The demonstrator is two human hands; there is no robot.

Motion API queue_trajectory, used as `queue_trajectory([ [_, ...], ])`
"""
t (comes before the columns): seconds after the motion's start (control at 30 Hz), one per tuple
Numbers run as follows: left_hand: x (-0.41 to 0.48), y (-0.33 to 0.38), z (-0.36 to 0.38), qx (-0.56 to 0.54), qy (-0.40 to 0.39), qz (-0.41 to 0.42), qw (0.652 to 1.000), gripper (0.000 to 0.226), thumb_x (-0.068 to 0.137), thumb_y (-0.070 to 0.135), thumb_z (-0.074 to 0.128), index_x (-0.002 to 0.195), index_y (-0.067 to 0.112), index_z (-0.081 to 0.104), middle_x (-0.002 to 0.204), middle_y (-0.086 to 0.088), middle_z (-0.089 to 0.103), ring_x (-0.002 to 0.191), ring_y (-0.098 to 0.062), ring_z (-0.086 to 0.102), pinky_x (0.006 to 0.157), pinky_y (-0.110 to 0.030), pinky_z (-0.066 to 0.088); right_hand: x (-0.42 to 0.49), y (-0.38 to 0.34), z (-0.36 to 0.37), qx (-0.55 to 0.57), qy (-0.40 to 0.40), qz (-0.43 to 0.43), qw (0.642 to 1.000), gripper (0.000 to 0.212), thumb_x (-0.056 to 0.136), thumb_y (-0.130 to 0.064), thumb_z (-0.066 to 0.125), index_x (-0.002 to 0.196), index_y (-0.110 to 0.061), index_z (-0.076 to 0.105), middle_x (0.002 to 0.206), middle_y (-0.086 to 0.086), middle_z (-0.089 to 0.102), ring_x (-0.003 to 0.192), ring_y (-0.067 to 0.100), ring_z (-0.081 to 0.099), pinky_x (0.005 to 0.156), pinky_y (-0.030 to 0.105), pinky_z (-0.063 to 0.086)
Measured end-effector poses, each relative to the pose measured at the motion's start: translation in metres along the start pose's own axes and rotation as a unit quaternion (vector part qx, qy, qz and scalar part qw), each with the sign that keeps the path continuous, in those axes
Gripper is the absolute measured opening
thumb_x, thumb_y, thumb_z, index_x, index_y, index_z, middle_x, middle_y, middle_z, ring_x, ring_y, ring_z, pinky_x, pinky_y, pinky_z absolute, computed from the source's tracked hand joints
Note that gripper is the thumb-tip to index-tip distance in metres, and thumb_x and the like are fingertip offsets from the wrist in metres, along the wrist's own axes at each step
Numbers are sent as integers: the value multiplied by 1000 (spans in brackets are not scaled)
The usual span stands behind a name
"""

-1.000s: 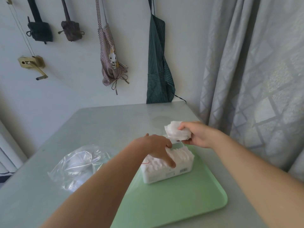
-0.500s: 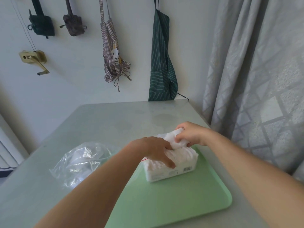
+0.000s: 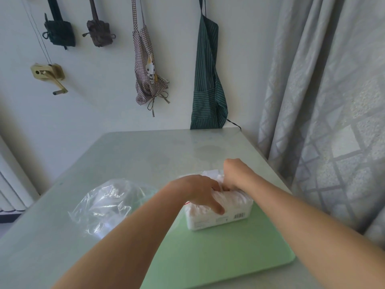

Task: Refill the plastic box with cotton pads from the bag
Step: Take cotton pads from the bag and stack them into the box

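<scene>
Head view, I'm looking down at a pale table (image 3: pixel 145 155) pushed against a white wall. A green tray (image 3: pixel 218 253) lies at the table's near right corner. The plastic box (image 3: pixel 218 217) sits on the tray at its far edge, long side toward me, barcode label on the front wall. It is packed with white cotton pads (image 3: pixel 237 202) that stand above the rim.

The left hand (image 3: pixel 200 191) grips the box from above. Its fingers are curled over the top of the pad stack and its thumb is pressed down on the front wall. The left forearm crosses the tray's left edge.

The right hand (image 3: pixel 235 174) is at the box's far end, knuckles up, fingers curled down round a wad of pads. The wad shows white just left of the knuckles. I can't see the fingertips, as they are buried in the pads and behind the left hand. The two hands are touching or nearly so, I cannot tell which.

The clear bag (image 3: pixel 108 205) lies crumpled on the table, just beside the tray's left edge, with some white showing inside.

A grey patterned curtain (image 3: pixel 323 101) hangs along the table's right edge. On the wall hang a green striped apron (image 3: pixel 208 80), a checked apron (image 3: pixel 148 69), two dark pouches and a brass crank (image 3: pixel 49 75).
</scene>
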State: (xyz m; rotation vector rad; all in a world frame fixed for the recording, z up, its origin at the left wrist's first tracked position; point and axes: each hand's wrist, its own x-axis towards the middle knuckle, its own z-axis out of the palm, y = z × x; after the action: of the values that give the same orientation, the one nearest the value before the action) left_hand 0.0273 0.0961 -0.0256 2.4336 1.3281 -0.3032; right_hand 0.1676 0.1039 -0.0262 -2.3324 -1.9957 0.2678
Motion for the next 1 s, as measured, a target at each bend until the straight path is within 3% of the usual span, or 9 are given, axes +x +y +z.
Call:
queue_trajectory([
  [0.07, 0, 1, 0, 5, 1, 3, 1000, 63, 73, 63, 70, 130, 42, 52, 118, 12, 61, 107, -17, 58, 81, -31, 42, -1, -4, 6, -11, 26, -10, 1000, 29, 81, -12, 65, 66, -14, 40, 82, 9, 54, 60, 22, 48, 51, 25, 35],
  [0.13, 1, 1, 0, 10, 2, 8, 1000, 65, 71, 65, 69, 130, 43, 52, 116, 13, 62, 105, -17, 59, 82, -32, 44, -1, -5, 4, -8, 4, -14, 1000, 24, 78, -15, 65, 66, -13, 45, 78, 7, 55, 62, 24, 51, 52, 25, 38],
  [0.2, 0, -1, 1, 12, 10, 6, 1000, 70, 68, 67, 70, 131, 42, 51, 118, 11, 58, 109, -18, 58, 85, -34, 46, -1, -2, -7, 23, -36, -10, 999, 16, 74, -19, 71, 73, -9, 59, 72, 7, 60, 59, 22, 59, 53, 26, 50],
  [0.27, -3, -3, 2, 3, 25, 1, 1000, 76, 68, 66, 72, 135, 40, 48, 126, 9, 49, 112, -19, 55, 89, -36, 47, 0, 5, -20, 65, -55, -8, 996, 21, 74, -22, 77, 87, -7, 71, 81, 10, 70, 65, 24, 69, 67, 34, 62],
  [0.43, -8, 0, 4, 31, 92, -18, 995, 83, 59, 70, 76, 132, 40, 49, 123, 6, 45, 103, -21, 57, 84, -38, 49, -4, 9, -22, 71, -70, -13, 995, 26, 72, -18, 82, 93, -7, 72, 86, 11, 75, 73, 24, 75, 73, 38, 63],
  [0.6, -9, 0, 5, 38, 100, -22, 994, 79, 57, 72, 75, 126, 39, 54, 117, 4, 50, 98, -21, 58, 82, -37, 49, -6, 0, -11, 121, -69, -22, 990, 20, 71, -14, 82, 89, -12, 76, 87, 6, 75, 76, 22, 74, 77, 33, 61],
  [0.8, -12, 1, 6, 38, 115, -35, 992, 88, 57, 71, 77, 128, 27, 47, 121, 4, 54, 97, -21, 57, 79, -36, 48, -7, 8, -19, 180, -97, -38, 978, 14, 88, -11, 63, 86, -14, 76, 86, 10, 75, 74, 21, 73, 70, 30, 61],
  [0.93, -12, 2, 5, 26, 97, -20, 995, 101, 62, 67, 77, 145, 39, 26, 136, 2, 46, 115, -26, 56, 90, -42, 48, -10, 27, -32, 152, -17, -47, 987, 19, 83, -10, 57, 80, -19, 74, 75, -2, 74, 72, 16, 71, 56, 22, 52],
  [1.0, -10, 5, 4, 40, 87, -11, 995, 101, 64, 66, 76, 148, 42, 24, 142, 0, 39, 125, -26, 50, 96, -43, 46, -13, 35, -34, 119, -35, -36, 992, 11, 80, -17, 64, 82, -21, 74, 79, 1, 74, 71, 17, 70, 55, 21, 52],
])
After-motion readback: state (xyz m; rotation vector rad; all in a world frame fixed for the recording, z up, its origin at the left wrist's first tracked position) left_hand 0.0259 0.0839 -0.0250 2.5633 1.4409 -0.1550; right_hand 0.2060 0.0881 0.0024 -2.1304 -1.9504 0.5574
